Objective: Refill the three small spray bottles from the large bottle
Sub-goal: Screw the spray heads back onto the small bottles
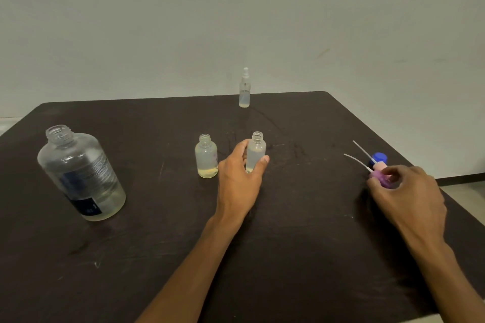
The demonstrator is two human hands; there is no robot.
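Left hand (pixel 240 178) gripping uncapped slim spray bottle (pixel 256 151), upright, centre of dark table (pixel 288 257). Second open small bottle (pixel 206 156) just left. Capped spray bottle (pixel 244 89) standing far centre. Large bottle (pixel 81 173) open, near left. Right hand (pixel 409 194) pinching purple pump sprayer (pixel 380 176), right side, beside pink sprayer (pixel 379 165) and blue cap (pixel 379 158).

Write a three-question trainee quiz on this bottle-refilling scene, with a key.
1. True or false: the large bottle has its cap on.
2. How many small bottles stand open, with no spray top?
3. What does the left hand hold? A) spray top B) open small bottle C) blue cap

Key:
1. False; its neck is open.
2. Two; the far spray bottle has its top on.
3. B, the slim open bottle.
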